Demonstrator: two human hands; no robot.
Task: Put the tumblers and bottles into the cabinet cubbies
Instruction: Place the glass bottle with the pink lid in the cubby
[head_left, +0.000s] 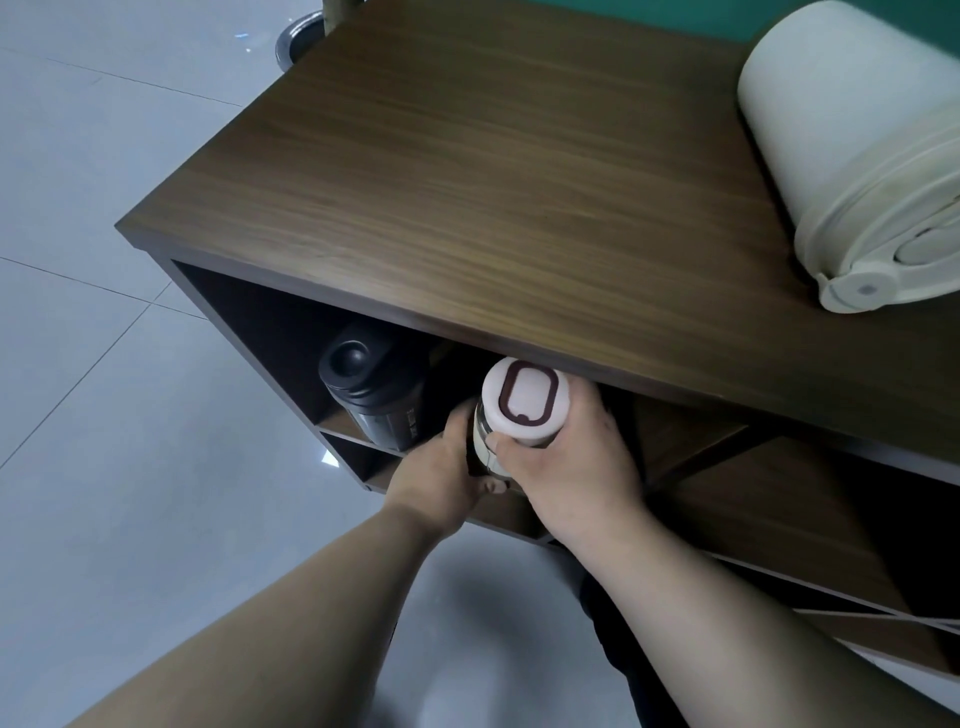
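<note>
A white tumbler (524, 402) with a brown loop on its flat lid stands upright at the mouth of the top left cubby of a dark wood cabinet (467, 171). My right hand (571, 462) wraps its right side and my left hand (441, 473) holds its lower left side. A black bottle (374, 389) stands in the same cubby, just to the tumbler's left and apart from it. A large cream tumbler (852, 150) lies on its side on the cabinet top at the far right.
Lower cubbies (779, 499) with diagonal wooden dividers open to the right and below my hands. Grey floor tiles (104, 415) spread to the left. A chrome base (301, 39) of some stand shows behind the cabinet's far left corner.
</note>
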